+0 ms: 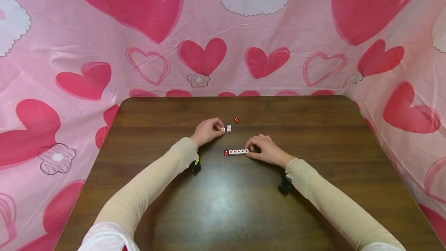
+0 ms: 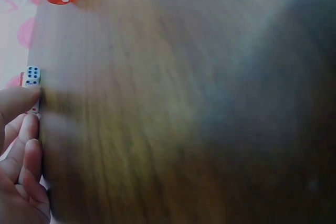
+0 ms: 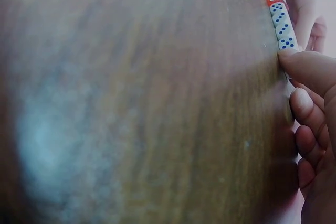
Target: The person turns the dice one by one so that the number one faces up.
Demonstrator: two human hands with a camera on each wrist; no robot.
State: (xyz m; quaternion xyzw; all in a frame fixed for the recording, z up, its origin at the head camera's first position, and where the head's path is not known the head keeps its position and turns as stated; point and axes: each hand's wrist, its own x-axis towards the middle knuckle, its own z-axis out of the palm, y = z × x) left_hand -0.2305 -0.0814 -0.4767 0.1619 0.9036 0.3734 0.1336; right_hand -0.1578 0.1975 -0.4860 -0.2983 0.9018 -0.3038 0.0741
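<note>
On the table, a straight row of dice has a red die (image 1: 226,152) at its left end and several white dice (image 1: 238,152) beside it. My right hand (image 1: 266,149) pinches the white die at the row's right end between thumb and finger. Farther back, my left hand (image 1: 208,131) pinches a single white die (image 1: 223,129) with a red pip on top. Just right of it stand white dice with blue pips (image 1: 229,128). In the right wrist view, the row's white dice (image 3: 283,28) show blue pips on their sides, and my thumb covers the end one.
A loose red die (image 1: 236,120) lies behind the white ones. The brown wooden table (image 1: 223,204) ends at a pink cloth (image 1: 237,30) with hearts, which hangs at the back and both sides. Black wrist cameras (image 1: 285,186) hang under the wrists.
</note>
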